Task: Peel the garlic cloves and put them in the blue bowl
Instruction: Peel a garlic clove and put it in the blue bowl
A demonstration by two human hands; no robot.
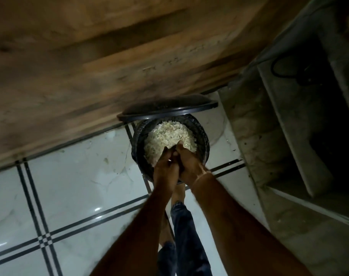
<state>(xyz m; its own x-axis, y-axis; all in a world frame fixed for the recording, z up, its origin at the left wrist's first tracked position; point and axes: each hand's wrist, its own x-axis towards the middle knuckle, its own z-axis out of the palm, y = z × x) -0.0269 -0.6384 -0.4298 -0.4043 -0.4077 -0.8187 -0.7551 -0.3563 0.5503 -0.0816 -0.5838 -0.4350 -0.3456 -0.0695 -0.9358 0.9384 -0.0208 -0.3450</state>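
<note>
Garlic skins [169, 136] fill the bin [204, 140]; light and papery, I judge. My left hand [165, 172] and right hand [189, 166] press together above; grip unclear.

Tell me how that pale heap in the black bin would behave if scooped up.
The pale heap looks like thin, papery flakes, so probably very light and apt to scatter. It sits loosely piled in the black bin, so it likely crumples and slips through fingers.

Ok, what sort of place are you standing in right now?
Probably a home kitchen corner or utility area: a glossy tiled floor, a black bin with its lid up, full of pale peelings, and a concrete ledge beside it.
</note>
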